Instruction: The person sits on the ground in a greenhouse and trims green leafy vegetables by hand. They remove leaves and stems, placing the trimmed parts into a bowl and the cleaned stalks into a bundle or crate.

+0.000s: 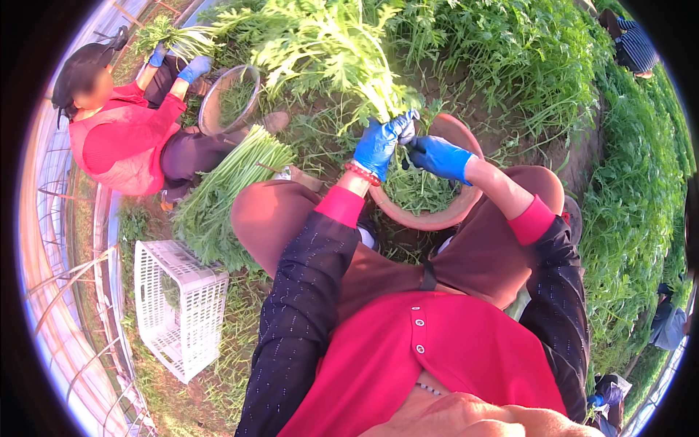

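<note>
My left hand (379,146), in a blue glove, grips a bunch of leafy greens (333,54) by its pale stems. The feathery leaves fan up and away from me. Close against it is my right hand (441,157), also gloved in blue, its fingers curled in at the lower stems; the fingertips are partly hidden. Beneath both hands, between my knees, stands a round reddish-brown basin (426,221) with loose green leaves (420,191) in it.
Left of my knee lies a big pile of cut greens (235,191), near a white plastic crate (183,311) tipped on its side. A co-worker (125,125) in blue gloves holds greens beside another basin (229,98). Dense growing greens (622,229) line the right; more people are beyond.
</note>
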The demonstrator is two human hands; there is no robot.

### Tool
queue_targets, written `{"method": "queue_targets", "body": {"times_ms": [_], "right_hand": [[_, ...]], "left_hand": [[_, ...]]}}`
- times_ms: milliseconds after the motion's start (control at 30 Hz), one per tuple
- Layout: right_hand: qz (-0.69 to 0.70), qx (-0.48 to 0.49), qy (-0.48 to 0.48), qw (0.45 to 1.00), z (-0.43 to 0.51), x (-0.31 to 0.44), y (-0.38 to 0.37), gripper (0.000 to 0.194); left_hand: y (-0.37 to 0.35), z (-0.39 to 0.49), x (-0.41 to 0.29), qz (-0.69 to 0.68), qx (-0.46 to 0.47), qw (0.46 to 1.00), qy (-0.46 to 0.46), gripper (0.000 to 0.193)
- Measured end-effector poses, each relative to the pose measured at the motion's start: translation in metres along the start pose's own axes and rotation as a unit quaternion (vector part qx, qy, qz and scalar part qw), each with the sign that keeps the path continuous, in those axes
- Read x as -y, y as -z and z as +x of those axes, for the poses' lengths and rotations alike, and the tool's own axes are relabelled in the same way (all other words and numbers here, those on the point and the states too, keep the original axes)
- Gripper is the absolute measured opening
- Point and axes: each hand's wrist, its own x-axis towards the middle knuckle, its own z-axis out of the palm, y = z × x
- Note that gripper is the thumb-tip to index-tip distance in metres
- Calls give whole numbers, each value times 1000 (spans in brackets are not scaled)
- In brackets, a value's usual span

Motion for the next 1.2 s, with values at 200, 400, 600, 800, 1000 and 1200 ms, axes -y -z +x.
{"method": "queue_targets", "body": {"times_ms": [200, 400, 600, 800, 1000, 1200], "right_hand": [[-177, 14, -162, 971, 0, -14, 15, 45], [292, -181, 9, 939, 1, 10, 35, 91], [394, -236, -80, 885, 2, 34, 6, 42], [565, -81, 35, 820, -17, 10, 32, 24], [565, 49, 49, 822, -22, 16, 12, 32], [451, -118, -26, 884, -20, 19, 0, 39]], "left_hand": [[1, -6, -7, -22, -54, 998, 31, 19], [-5, -10, 13, 69, -82, 991, 81, 14], [-6, -17, 26, 391, 70, 916, 51, 54], [32, -11, -17, -7, 49, 978, 202, 73], [17, -7, -30, -184, -15, 982, 43, 52], [-8, 7, -37, -219, -124, 963, 99, 20]]}}
